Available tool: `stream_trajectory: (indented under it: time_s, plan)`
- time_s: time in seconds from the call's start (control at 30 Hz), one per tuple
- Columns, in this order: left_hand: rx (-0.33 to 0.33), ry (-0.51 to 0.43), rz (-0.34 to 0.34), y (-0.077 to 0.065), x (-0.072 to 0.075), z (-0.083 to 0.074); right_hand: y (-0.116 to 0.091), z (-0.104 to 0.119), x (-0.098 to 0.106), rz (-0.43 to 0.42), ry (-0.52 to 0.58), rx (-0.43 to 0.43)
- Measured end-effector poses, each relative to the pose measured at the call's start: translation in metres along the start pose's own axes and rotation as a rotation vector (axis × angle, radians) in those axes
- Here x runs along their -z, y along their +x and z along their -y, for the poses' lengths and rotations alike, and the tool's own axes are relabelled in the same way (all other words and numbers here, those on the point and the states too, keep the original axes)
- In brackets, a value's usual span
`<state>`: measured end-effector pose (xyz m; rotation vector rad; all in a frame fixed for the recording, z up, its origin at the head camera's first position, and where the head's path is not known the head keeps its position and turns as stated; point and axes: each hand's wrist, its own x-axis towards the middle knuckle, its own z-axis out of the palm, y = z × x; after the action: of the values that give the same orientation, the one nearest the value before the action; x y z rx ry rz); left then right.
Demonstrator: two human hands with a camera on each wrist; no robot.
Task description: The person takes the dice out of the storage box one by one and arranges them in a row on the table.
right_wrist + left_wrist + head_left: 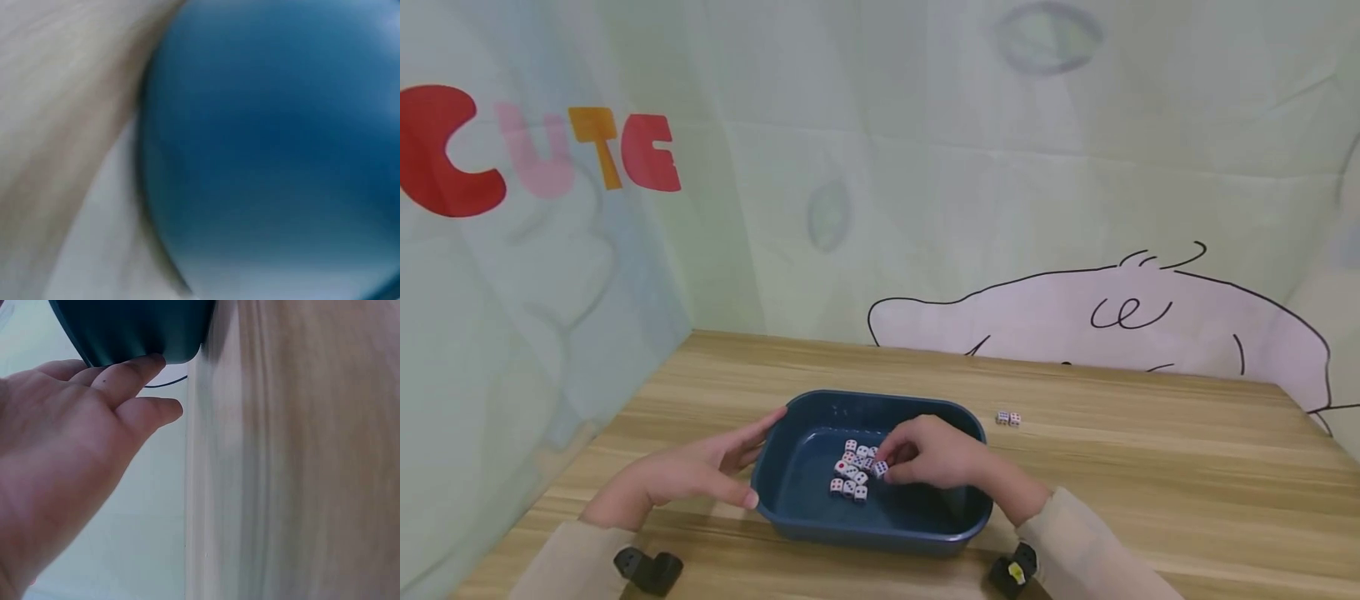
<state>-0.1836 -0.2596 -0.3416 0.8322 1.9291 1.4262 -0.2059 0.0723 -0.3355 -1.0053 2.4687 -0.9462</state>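
A dark blue rectangular tub (880, 533) with rounded corners stands on the wooden table, and a cluster of white dice (850, 471) lies on its floor. My right hand (943, 454) reaches in over the right rim. Its thumb and forefinger pinch a die (880, 470) at the cluster's right edge. My left hand (707, 467) is at the tub's left end, fingers extended and touching its outside, thumb spread toward the near corner. In the left wrist view those fingertips meet the tub wall (137, 328). Blurred blue tub wall (269, 144) fills most of the right wrist view, where the hand is hidden.
Two more dice (1008, 418) sit side by side on the table (1112, 467), to the right of the tub's far corner. A printed fabric backdrop (962, 167) rises behind the table and along its left side.
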Motion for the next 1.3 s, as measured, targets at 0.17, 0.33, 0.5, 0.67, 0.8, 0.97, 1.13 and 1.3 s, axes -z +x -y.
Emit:
stream_trajectory:
  time_s: [0.17, 0.33, 0.5, 0.67, 0.8, 0.97, 1.13, 1.3]
  plan:
    - [0.001, 0.004, -0.002, 0.001, 0.0, 0.0, -0.011, 0.001, 0.012, -0.057, 0.014, 0.022]
    - [-0.009, 0.002, -0.001, 0.001, 0.0, 0.001, -0.027, 0.001, 0.031, -0.107, 0.018, 0.0]
    - [-0.012, 0.004, -0.004, 0.0, 0.0, 0.001, -0.042, -0.003, 0.054, -0.157, 0.035, -0.04]
    - [-0.012, 0.01, -0.008, 0.0, 0.0, 0.001, -0.055, -0.015, 0.07, -0.211, 0.046, -0.1]
    - [-0.013, 0.006, -0.006, -0.001, 0.0, 0.001, -0.064, -0.026, 0.079, -0.236, 0.052, -0.119]
    - [-0.012, 0.007, -0.006, -0.001, 0.0, 0.0, -0.074, -0.041, 0.086, -0.265, 0.051, -0.122]
    - [-0.017, 0.0, 0.001, 0.0, 0.0, 0.001, -0.082, -0.059, 0.091, -0.313, 0.035, -0.149]
    - [-0.018, 0.007, -0.005, 0.0, 0.0, 0.002, -0.088, -0.076, 0.094, -0.343, 0.034, -0.209]
